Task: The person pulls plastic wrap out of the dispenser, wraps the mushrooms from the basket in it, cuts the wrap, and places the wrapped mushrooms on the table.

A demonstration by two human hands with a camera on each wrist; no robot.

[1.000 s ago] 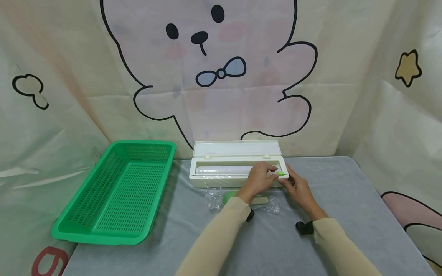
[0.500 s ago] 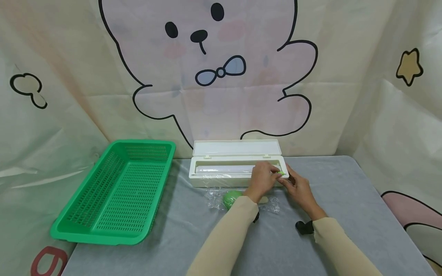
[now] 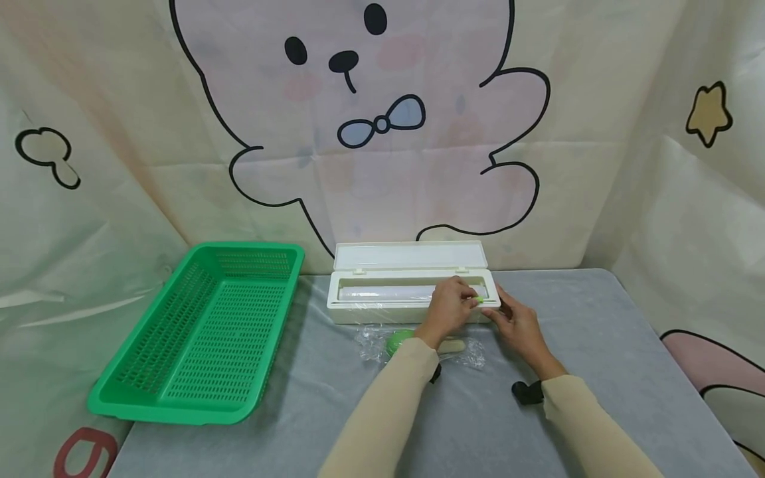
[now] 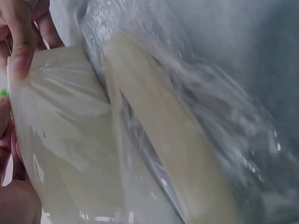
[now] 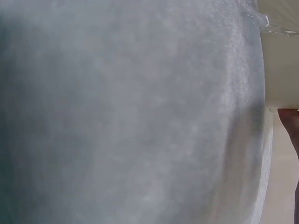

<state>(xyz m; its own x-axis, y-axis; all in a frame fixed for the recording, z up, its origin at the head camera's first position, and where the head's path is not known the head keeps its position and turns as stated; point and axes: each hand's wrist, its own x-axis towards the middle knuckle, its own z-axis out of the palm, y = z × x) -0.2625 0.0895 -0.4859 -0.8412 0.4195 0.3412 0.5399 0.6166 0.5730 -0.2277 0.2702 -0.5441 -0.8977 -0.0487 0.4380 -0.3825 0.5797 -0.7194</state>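
Cutting step, by the look of it, at the cream cling-film dispenser [image 3: 410, 292] standing open at the far middle of the grey counter [image 3: 597, 345], lid [image 3: 409, 255] tipped up behind and the film roll [image 3: 385, 291] lying inside. Left hand [image 3: 449, 307] set on the right part of the dispenser's front edge, fingertips pinching the small green slider [image 3: 479, 300] there. Right hand [image 3: 517, 325] just beside it, curled against the dispenser's right end, seemingly bracing the box; a firm grip or mere contact cannot be told apart from the head view. Hands close together, almost touching. Just near of the dispenser, under the left forearm, a green-headed utensil with a pale handle [image 3: 399, 342] lying in crinkled clear film [image 3: 472, 355], the film running up over the dispenser's front face, as the left wrist view shows [image 4: 60, 140]. Green mesh basket [image 3: 203, 332] well apart at the left. Next move, probably: steady pull of the slider leftward along the rail, box held still meanwhile, film kept taut for a clean cut.
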